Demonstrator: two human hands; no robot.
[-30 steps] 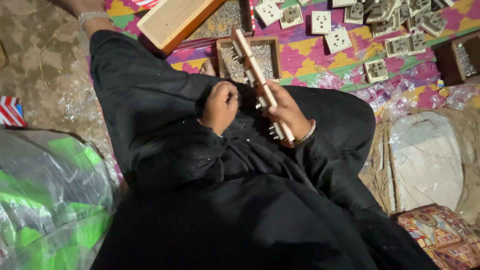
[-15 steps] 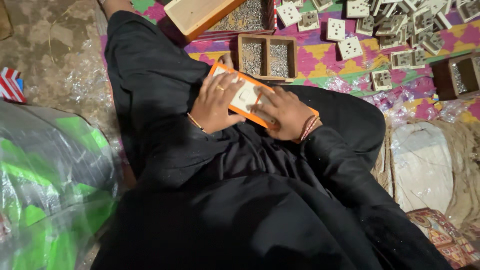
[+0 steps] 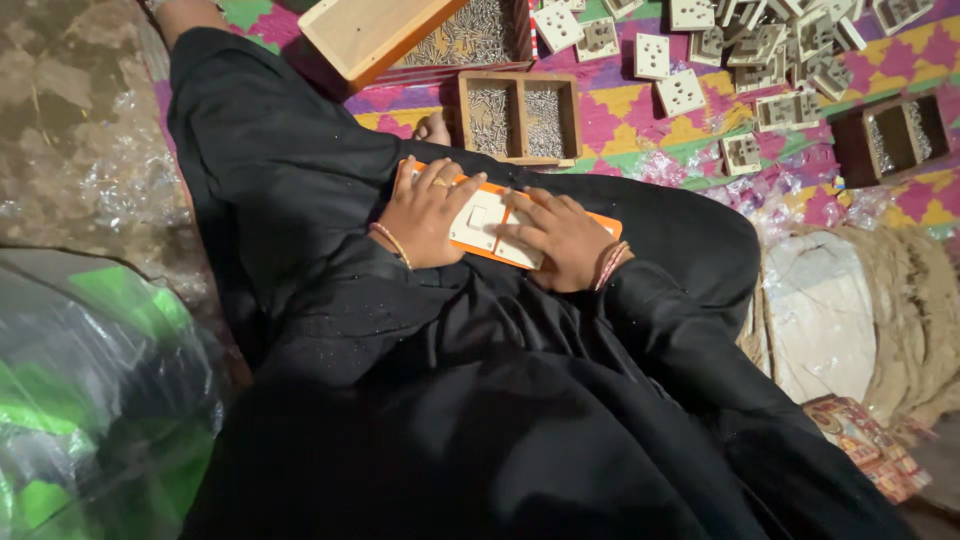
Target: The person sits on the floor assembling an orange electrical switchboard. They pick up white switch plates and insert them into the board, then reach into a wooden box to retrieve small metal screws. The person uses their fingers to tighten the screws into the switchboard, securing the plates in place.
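Note:
An orange board [image 3: 604, 222] with white switch plates [image 3: 480, 222] on its face lies flat across my lap, on black cloth. My left hand [image 3: 425, 213] rests on its left end, fingers spread over the edge and onto a white plate. My right hand [image 3: 560, 238] presses down on the white plates near the middle and hides part of the board. Both wrists carry thin bangles.
Just beyond my knees stands a small wooden box [image 3: 520, 116] with two compartments of screws. A larger wooden tray [image 3: 380, 35] with screws sits behind it. Several white sockets [image 3: 683, 93] lie on the patterned mat. Another box [image 3: 893, 137] is at right, a plastic bag [image 3: 90, 400] at left.
A second ago I held the board upright on its edge with both hands. It has since been laid flat on my lap, face up, and both hands now rest on it.

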